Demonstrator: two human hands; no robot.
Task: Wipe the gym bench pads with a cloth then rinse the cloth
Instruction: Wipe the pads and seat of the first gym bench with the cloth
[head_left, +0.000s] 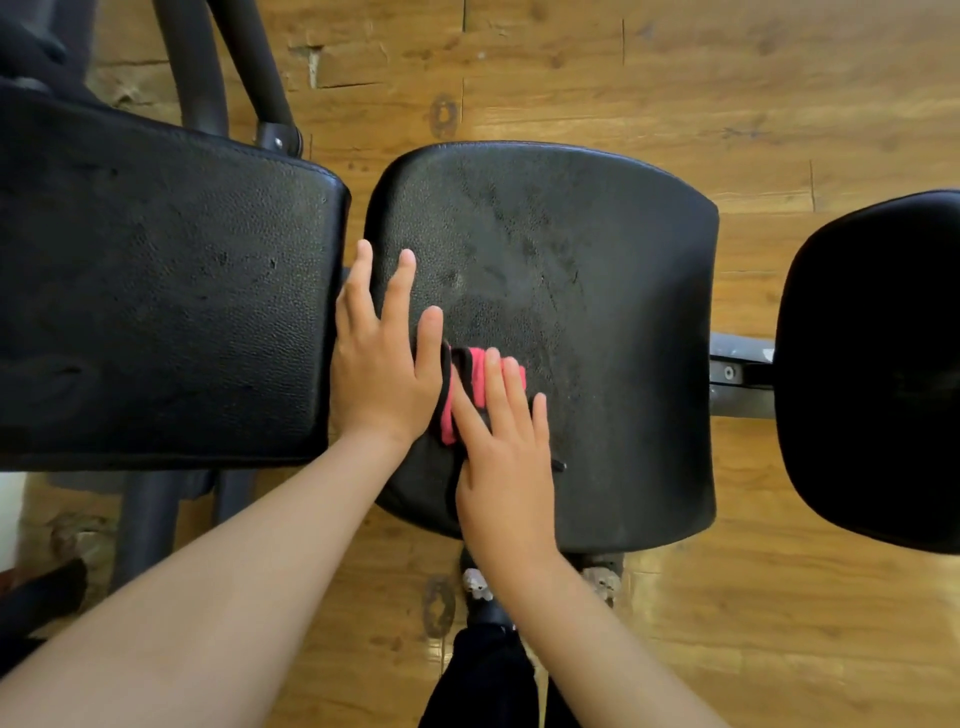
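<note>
The long pad (156, 291) on the left may still need wiping. Your left grip (382, 364) lies flat with straight fingers on the left edge of the middle pad (597, 291), holding nothing; brace with it. Just beside it, the folded pink-and-black cloth (467, 376) lies on that pad under your right grip (506, 457), whose straight fingers press it down. Sweep rightward in overlapping strokes over the smeared patch, towards the right pad (872, 374).

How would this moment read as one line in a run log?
step: wiping | right hand: presses pink-and-black cloth on middle black leather bench pad | left hand: flat on same pad | rinse: not yet
</note>
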